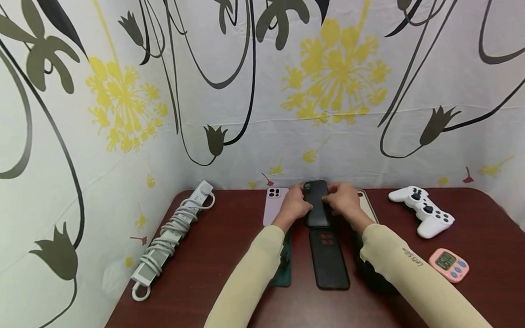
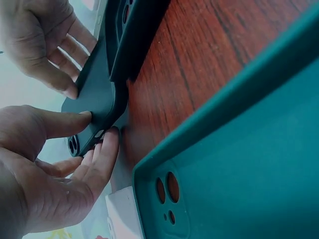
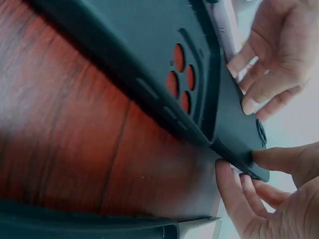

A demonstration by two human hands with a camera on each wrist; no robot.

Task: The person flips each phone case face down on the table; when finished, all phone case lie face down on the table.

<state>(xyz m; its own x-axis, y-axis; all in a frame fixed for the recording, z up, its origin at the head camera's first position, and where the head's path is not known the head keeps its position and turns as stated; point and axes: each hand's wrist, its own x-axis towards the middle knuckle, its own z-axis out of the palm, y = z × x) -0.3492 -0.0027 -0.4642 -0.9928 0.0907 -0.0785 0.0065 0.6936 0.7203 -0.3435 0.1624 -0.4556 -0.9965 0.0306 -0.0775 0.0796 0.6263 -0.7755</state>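
Both hands are on a black phone case (image 1: 319, 203) that lies camera-side up at the table's back edge. My left hand (image 1: 296, 204) pinches its left edge, thumb on top and fingers at the side, as the left wrist view shows. The right edge is pinched by my right hand (image 1: 344, 199) in the same way; its thumb (image 3: 279, 158) presses the back. Right below lies another black case (image 1: 330, 262), hollow side up, its end meeting the first. A lilac case (image 1: 273, 205) is beside the left hand, and a pale-backed case (image 1: 368, 203) is partly hidden by the right.
A teal case (image 2: 239, 164) lies under my left forearm, a dark case (image 1: 375, 277) under the right. A cord-wrapped power strip (image 1: 172, 233) runs along the left edge. On the right are a white game controller (image 1: 423, 210) and a pink timer (image 1: 449, 264). Patterned cloth (image 1: 241, 105) hangs behind.
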